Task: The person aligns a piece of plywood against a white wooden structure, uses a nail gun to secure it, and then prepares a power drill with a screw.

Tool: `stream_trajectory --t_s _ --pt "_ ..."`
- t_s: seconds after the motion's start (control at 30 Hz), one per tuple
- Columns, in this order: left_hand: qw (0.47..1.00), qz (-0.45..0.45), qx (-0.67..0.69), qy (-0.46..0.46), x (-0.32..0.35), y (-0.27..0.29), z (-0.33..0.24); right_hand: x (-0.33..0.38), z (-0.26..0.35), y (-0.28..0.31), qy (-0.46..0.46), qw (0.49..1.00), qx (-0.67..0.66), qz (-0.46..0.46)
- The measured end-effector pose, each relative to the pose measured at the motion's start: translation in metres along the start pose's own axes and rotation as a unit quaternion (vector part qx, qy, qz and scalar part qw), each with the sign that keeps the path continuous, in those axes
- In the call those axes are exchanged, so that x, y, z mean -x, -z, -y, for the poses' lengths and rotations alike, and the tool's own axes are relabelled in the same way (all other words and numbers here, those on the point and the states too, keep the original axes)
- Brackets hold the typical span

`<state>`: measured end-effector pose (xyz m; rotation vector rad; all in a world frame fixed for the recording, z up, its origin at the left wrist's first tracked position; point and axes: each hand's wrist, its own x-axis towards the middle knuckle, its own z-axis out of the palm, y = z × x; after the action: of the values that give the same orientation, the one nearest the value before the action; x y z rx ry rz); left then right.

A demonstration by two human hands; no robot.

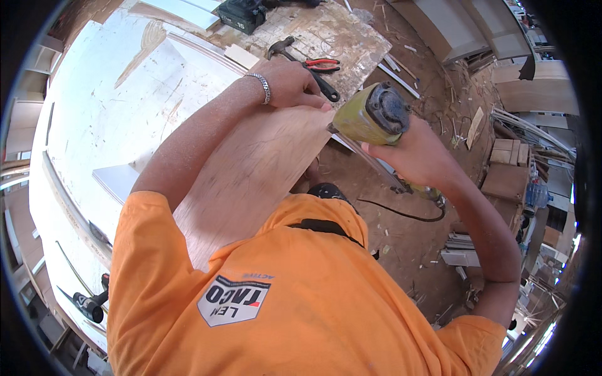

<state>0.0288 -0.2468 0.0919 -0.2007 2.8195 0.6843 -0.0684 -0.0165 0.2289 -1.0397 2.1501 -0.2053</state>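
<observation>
A yellow-green air nailer with a dark, dusty cap is in my right hand, its fingers wrapped round the handle. The nailer's nose meets the right edge of a light-brown wooden panel near its far corner. My left hand, with a chain bracelet at the wrist, grips the panel's far end; its fingers are bent and partly hidden. The panel slants from that hand back toward my chest, over a large white board. Below the right hand a dark air hose hangs from the nailer.
Beyond my left hand, a claw hammer and red-handled pliers lie on a worn table. A black battery case stands farther back. At lower left is a drill. Wood scraps litter the brown floor; stacked boards stand right.
</observation>
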Motion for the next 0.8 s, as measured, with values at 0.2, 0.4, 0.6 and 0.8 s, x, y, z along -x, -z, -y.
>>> stream_trajectory --t_s 0.2,0.4,0.6,0.8 --pt "1.0 -0.02 -0.006 -0.022 0.0 -0.003 0.002 0.0 -0.013 -0.007 0.052 0.998 0.002 -0.022" --pt "1.0 -0.02 0.006 -0.016 -0.002 -0.006 0.004 -0.004 -0.034 -0.019 0.096 0.994 0.02 -0.05" --pt "1.0 -0.022 0.011 0.005 0.001 0.0 -0.005 0.004 -0.014 0.005 -0.052 0.997 -0.058 -0.01" --pt "1.0 -0.012 0.015 0.023 -0.002 0.006 -0.004 -0.038 -0.047 0.057 -0.006 0.995 -0.032 -0.097"
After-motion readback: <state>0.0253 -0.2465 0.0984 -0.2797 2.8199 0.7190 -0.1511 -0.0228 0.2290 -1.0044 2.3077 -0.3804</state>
